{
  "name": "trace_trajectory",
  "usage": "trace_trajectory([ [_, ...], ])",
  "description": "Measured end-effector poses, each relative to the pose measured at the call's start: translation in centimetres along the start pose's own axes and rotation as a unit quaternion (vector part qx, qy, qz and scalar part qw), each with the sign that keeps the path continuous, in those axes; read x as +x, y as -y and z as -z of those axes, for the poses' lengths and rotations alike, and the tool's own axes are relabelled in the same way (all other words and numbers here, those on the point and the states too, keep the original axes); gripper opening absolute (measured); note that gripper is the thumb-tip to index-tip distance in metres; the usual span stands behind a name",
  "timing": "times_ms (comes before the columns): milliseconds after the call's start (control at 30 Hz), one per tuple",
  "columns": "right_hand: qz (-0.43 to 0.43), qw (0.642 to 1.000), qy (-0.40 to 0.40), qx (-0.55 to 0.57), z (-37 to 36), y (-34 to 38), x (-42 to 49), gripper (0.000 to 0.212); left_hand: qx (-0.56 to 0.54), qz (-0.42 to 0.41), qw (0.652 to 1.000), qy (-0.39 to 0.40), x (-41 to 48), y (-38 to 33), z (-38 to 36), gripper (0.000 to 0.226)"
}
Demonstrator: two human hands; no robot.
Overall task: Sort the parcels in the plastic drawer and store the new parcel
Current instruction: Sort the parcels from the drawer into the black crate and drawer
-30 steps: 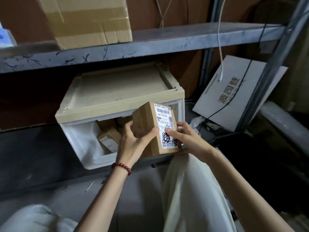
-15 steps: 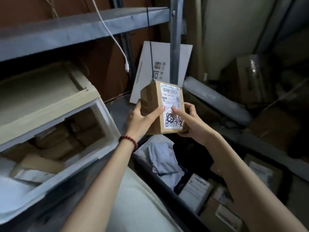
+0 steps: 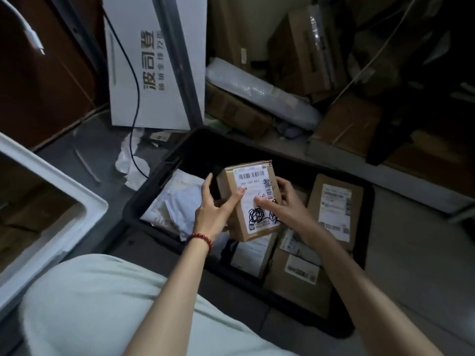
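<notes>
Away from the white plastic drawer (image 3: pixel 87 209) went the parcel (image 3: pixel 248 208). A second earlier I held it right at the drawer's open mouth, and half a second earlier it stood upright beside the drawer's right wall, in front of the white printed board (image 3: pixel 144 73). Now it hung over the black crate (image 3: pixel 151 183) with its label (image 3: pixel 253 176) turned up toward me. My view had swung right and down with it, so only the drawer's near right corner showed at the left.

Both hands were clamped on the parcel, as they had been in both earlier frames. My left hand (image 3: pixel 213 214), the one with the red bead bracelet (image 3: pixel 201 239), had its thumb across the label and its fingers down the parcel's left side. My right hand (image 3: pixel 285 205) pressed its thumb on the label, with its fingers curled round the right edge.

The parcel's long axis ran away from me, with the barcode end toward the crate's far rim. It sat above the middle of the crate, between the pale mailer bags (image 3: pixel 174 204) at the left wall and a labelled brown box (image 3: pixel 335 201) along the right wall. I could not tell whether it touched anything beneath.

The drawer lay to my left and well apart, with the crate's left rim between us. My left hand was the nearer one, so any move back to the drawer would probably have led with that side and carried the parcel leftward over that rim. Setting it down in the crate would have meant only lowering it.
</notes>
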State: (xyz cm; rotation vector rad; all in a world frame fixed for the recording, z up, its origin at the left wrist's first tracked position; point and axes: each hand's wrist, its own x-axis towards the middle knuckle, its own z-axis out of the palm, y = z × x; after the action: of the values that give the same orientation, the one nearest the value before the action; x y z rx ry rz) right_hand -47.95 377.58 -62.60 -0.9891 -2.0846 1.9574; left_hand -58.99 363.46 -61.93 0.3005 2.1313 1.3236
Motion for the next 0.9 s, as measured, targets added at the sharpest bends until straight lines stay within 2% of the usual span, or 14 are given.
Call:
trace_trajectory([
  [67, -0.017, 1.0, 0.003, 0.001, 0.3, -1.7, -0.9, 0.065, 0.037, 0.006, 0.999, 0.022, -0.2, 1.3, -0.6, 0.089],
  [133, -0.042, 0.999, 0.004, 0.014, 0.5, -3.0, -2.0, 0.058, 0.082, -0.004, 0.996, 0.039, -0.4, 2.2, -1.4, 0.07],
  [267, -0.063, 0.998, -0.01, -0.024, 0.8, -5.2, -3.6, 0.06, 0.106, 0.028, 0.992, 0.067, -0.5, 4.1, -2.9, 0.053],
  [400, -0.056, 0.995, -0.009, -0.082, 0.8, -6.4, -4.1, 0.057, 0.071, 0.108, 0.986, 0.101, -0.1, 6.0, -4.2, 0.068],
  [467, -0.053, 0.993, -0.011, -0.107, 0.8, -6.6, -4.2, 0.056, 0.093, 0.111, 0.984, 0.099, 0.0, 6.7, -4.7, 0.073],
  [567, -0.04, 0.988, -0.026, -0.15, 0.8, -7.2, -4.4, 0.053, 0.229, 0.065, 0.965, 0.106, 0.3, 7.1, -4.9, 0.078],
  [633, -0.03, 0.983, -0.03, -0.176, 1.0, -7.7, -4.7, 0.052, 0.293, 0.039, 0.947, 0.127, 0.1, 6.8, -4.7, 0.072],
  [767, -0.013, 0.977, -0.05, -0.207, 1.6, -8.6, -5.5, 0.055, 0.33, -0.02, 0.93, 0.162, -0.5, 6.2, -5.0, 0.073],
  [900, 0.012, 0.951, -0.073, -0.301, 2.5, -9.0, -6.3, 0.056, 0.342, -0.062, 0.918, 0.193, -1.1, 5.8, -5.6, 0.089],
])
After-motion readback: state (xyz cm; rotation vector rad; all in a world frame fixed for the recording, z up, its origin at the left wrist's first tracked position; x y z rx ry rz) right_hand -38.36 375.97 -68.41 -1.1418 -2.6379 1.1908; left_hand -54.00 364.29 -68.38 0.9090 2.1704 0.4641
